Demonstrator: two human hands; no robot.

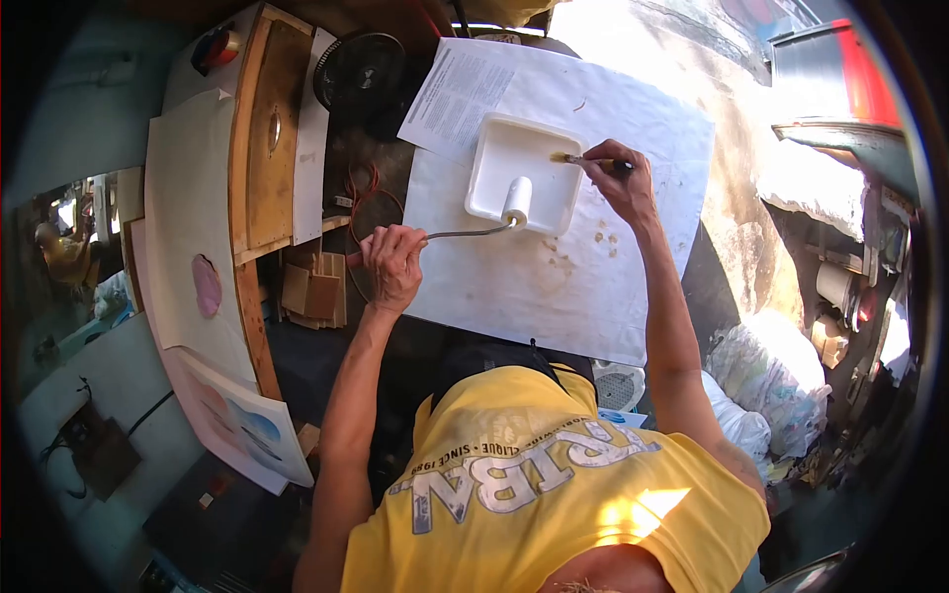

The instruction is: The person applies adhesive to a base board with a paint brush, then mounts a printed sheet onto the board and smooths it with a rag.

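Note:
My left hand [393, 265] is wrapped round the handle of a paint roller [518, 198], whose bent wire frame reaches right to a small white sleeve. That sleeve overlaps the lower part of a white rectangular tray [479, 173]. In my right hand [623, 180] is a paintbrush [567, 158], pinched by its handle, with yellowish bristles over the tray's right rim. The tray lies on a white sheet [474, 287] that covers the table. Its inside looks white.
A printed paper [465, 84] lies under the tray's upper left. Brownish spots [608, 237] mark the sheet. To the left stand a wooden cabinet [272, 128], a black fan [361, 71] and an orange cord [374, 183]. Filled plastic bags [771, 376] sit at the right.

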